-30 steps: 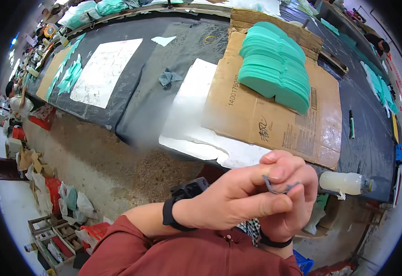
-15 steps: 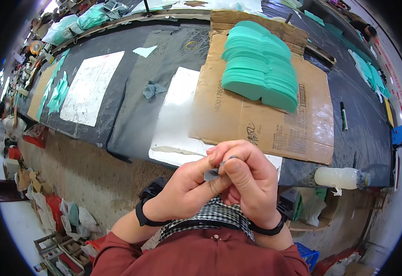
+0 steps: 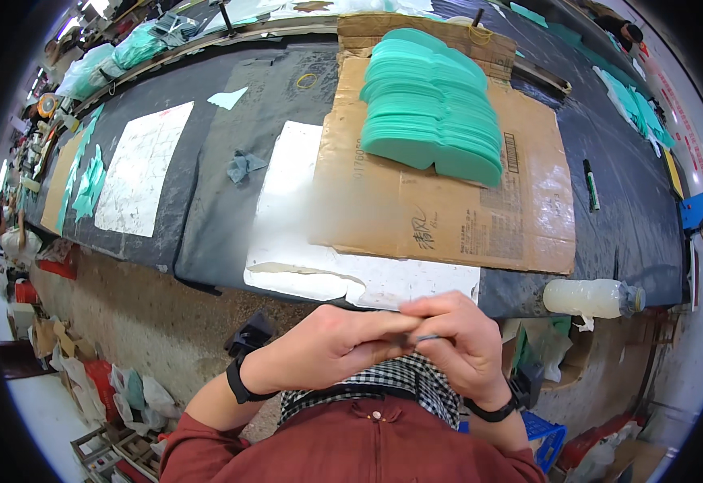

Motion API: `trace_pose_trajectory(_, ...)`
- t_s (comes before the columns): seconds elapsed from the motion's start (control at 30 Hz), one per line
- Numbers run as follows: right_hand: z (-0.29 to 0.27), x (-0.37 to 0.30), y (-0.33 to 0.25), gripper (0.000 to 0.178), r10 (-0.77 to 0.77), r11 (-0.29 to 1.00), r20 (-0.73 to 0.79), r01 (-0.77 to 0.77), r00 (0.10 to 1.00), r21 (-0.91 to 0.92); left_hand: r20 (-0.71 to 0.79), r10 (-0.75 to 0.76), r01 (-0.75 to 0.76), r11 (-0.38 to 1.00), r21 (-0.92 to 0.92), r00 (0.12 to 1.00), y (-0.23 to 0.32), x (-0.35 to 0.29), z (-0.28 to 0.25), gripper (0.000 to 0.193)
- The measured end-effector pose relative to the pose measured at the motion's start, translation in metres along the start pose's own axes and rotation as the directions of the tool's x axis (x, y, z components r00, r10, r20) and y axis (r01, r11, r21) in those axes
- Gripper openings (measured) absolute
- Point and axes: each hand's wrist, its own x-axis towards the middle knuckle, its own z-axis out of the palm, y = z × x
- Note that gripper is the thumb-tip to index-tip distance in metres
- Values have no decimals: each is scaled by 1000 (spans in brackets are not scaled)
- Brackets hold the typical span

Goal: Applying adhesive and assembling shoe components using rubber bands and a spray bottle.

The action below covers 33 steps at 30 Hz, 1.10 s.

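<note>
My left hand and my right hand meet in front of my body, just off the table's near edge. Their fingertips close together around a small, thin grey scrap. Only a sliver of it shows by the right fingers; the rest is hidden, and its material is hard to tell. Beyond the hands, a brown cardboard sheet lies on the table over white sheets. On the cardboard rests a thick, fanned stack of green rounded pieces.
A crumpled grey scrap lies on the dark table, left of the white sheet. At the right are a cloudy plastic bottle and a marker. A white marked sheet and green offcuts lie at left.
Both hands have come lower and nearer my body, still together. The grey scrap, plainer before between the fingers, is now mostly covered. My view has shifted slightly.
</note>
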Motion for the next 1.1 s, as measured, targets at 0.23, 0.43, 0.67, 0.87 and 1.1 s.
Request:
trace_pose_trajectory(0.23, -60, -248, 82, 19, 698, 280, -161, -474, 698, -835, -115, -655, 662, 717, 215, 747, -72, -114, -34, 22)
trace_pose_trajectory(0.43, -33, -535, 55, 29, 978, 73, 205, -846, -44, -528, -216, -959, 737, -12, 676, 183, -210, -384, 31, 54)
trace_pose_trajectory(0.67, -44, -321, -25, 33, 810, -209, 539, -972, -234, -107, 923, -382, 997, 67, -26, 49, -180, -463, 86, 64)
trace_pose_trajectory(0.87, -124, -134, -39, 22, 515, 349, 838, -849, -181, -398, 839, -526, 920, 382, 82, 143, -68, -240, -42, 40)
trace_pose_trajectory(1.1, -60, 31, -67, 19, 338, 815, 764, 236, 550, -530, 338, 15, -5, 1000, -28, 941, 51, -29, -105, 37)
